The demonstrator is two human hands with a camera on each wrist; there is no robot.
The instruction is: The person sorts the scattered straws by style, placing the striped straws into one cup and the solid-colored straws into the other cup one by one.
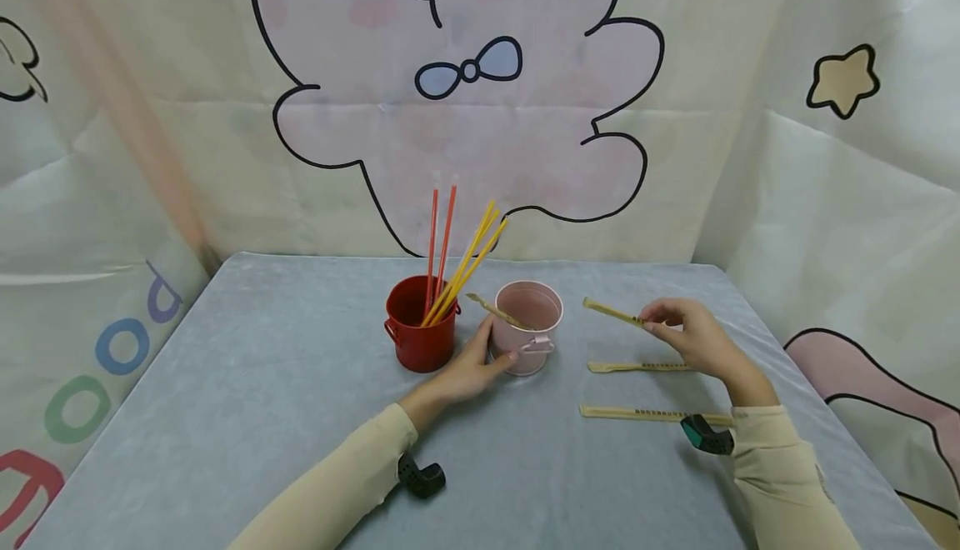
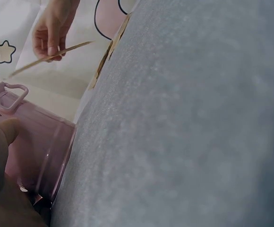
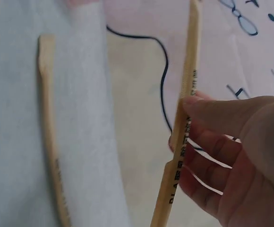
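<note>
My left hand point(image 1: 467, 373) holds a small pink metal bucket point(image 1: 519, 340), its thumb point(image 2: 7, 130) lying on the wall and the other fingers round the left side, partly hidden. One slim wooden stick point(image 1: 486, 306) leans inside the bucket and pokes out over the rim. Right of the bucket, above the table, my right hand point(image 1: 693, 337) pinches another wooden stick point(image 1: 611, 311) between thumb and fingers. Printed dark characters run along that stick point(image 3: 189, 71) in the right wrist view. Two similar sticks point(image 1: 633, 367) point(image 1: 637, 412) lie sideways below the right hand.
Left of the pink bucket stands a red bucket point(image 1: 422, 346) with red sticks point(image 1: 432, 242) and yellow sticks point(image 1: 472, 254) rising from it. Everything stands on a table with a grey-blue cloth point(image 1: 285, 367). A printed curtain point(image 1: 480, 133) hangs behind the table.
</note>
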